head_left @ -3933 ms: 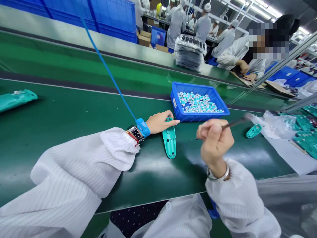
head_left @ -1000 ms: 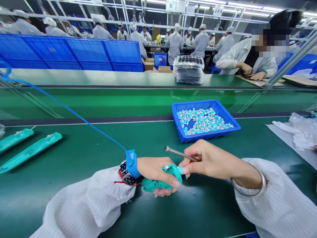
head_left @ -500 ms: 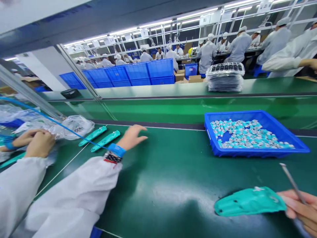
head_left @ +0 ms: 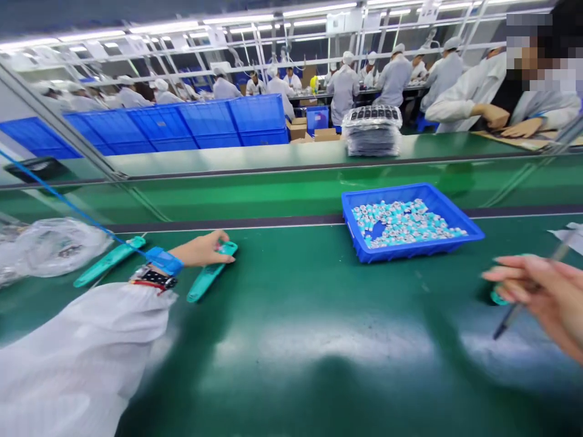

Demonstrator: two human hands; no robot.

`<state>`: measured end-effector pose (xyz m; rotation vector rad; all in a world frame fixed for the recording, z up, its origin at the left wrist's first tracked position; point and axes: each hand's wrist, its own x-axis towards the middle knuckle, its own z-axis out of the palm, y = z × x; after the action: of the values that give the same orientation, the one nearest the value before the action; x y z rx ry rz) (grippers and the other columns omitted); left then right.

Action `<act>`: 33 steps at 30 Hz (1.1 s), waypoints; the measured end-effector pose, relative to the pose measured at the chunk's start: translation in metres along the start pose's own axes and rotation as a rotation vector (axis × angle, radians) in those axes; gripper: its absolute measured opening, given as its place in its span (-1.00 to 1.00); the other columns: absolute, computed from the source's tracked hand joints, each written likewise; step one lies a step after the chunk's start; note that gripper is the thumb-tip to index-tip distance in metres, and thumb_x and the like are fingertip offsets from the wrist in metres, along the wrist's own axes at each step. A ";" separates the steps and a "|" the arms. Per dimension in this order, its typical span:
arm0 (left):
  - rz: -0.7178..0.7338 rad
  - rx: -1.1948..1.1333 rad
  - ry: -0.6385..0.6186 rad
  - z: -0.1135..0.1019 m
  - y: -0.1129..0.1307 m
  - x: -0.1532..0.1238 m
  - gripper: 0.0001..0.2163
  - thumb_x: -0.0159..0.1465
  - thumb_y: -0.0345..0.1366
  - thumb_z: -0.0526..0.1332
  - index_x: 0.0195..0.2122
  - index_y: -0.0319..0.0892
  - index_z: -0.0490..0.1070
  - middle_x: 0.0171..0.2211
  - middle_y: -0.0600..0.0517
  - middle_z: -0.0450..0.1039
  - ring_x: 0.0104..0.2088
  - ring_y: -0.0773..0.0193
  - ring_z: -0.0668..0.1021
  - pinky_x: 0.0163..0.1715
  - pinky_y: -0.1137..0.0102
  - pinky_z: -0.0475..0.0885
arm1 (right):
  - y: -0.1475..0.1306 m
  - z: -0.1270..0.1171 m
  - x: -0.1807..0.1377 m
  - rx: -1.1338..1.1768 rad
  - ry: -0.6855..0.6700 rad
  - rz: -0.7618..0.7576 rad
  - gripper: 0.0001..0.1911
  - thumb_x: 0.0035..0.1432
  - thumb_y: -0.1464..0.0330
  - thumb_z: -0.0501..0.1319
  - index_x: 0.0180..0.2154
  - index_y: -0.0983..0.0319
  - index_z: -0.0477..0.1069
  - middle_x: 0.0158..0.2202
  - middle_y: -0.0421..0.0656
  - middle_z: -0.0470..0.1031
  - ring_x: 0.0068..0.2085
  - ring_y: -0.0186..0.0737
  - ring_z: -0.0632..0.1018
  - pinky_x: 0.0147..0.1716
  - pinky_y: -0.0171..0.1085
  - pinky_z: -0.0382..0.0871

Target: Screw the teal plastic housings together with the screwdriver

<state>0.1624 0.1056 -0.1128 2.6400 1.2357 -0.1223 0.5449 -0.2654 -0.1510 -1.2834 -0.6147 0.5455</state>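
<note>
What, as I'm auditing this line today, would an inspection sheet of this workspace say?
Surface: green worktop, glossy, reflecting light.
Work items: teal casing; second casing farther left; teal piece, mostly hidden by the right hand; blue tray of small teal-and-white parts.
Clutter: clear plastic bag at far left; white sheet at the right edge.
Hands: left hand grips the first casing's far end; right holds a slim dark-tipped tool.
Cables: blue cord running to the blue wrist strap.
Surroundings: blue crates, plastic-wrapped stack, co-workers in white.
</note>
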 end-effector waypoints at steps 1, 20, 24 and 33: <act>0.029 -0.017 -0.053 0.007 0.015 0.005 -0.59 0.05 -0.08 0.26 -0.18 -0.26 0.28 -0.48 0.10 0.35 -0.51 0.32 0.43 -0.51 0.44 0.33 | -0.007 0.017 -0.005 -0.088 -0.023 0.062 -0.85 0.04 0.30 0.25 -0.38 0.18 0.58 -0.37 0.09 0.55 -0.54 -0.32 0.45 -0.59 -0.26 0.32; 0.513 -0.105 -0.011 0.083 0.234 0.001 -0.65 0.20 0.01 -0.03 -0.28 -0.18 0.31 -0.31 -0.08 0.48 -0.31 0.04 0.54 -0.42 0.31 0.33 | -0.005 0.168 -0.028 0.389 -0.051 -0.126 -0.52 0.14 0.02 0.07 -0.61 0.22 0.07 -0.72 -0.39 -0.16 -0.71 -0.50 -0.08 -0.73 -0.45 -0.12; 0.529 -0.085 0.016 0.084 0.235 0.001 -0.64 0.21 0.01 -0.03 -0.27 -0.19 0.30 -0.28 -0.08 0.49 -0.30 0.03 0.54 -0.43 0.31 0.32 | -0.003 0.169 -0.027 0.333 -0.020 -0.123 -0.54 0.14 0.01 0.06 -0.59 0.21 0.08 -0.72 -0.40 -0.15 -0.71 -0.50 -0.07 -0.74 -0.46 -0.10; 0.534 -0.088 0.037 0.088 0.235 0.001 -0.63 0.23 0.00 -0.05 -0.23 -0.20 0.30 -0.28 -0.08 0.48 -0.30 0.03 0.54 -0.42 0.33 0.31 | -0.001 0.173 -0.027 0.355 -0.042 -0.101 -0.54 0.15 0.05 0.07 -0.60 0.22 0.09 -0.72 -0.39 -0.13 -0.71 -0.50 -0.05 -0.74 -0.46 -0.12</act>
<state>0.3445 -0.0601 -0.1592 2.7958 0.4952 0.0698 0.4064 -0.1624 -0.1242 -0.9043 -0.5841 0.5707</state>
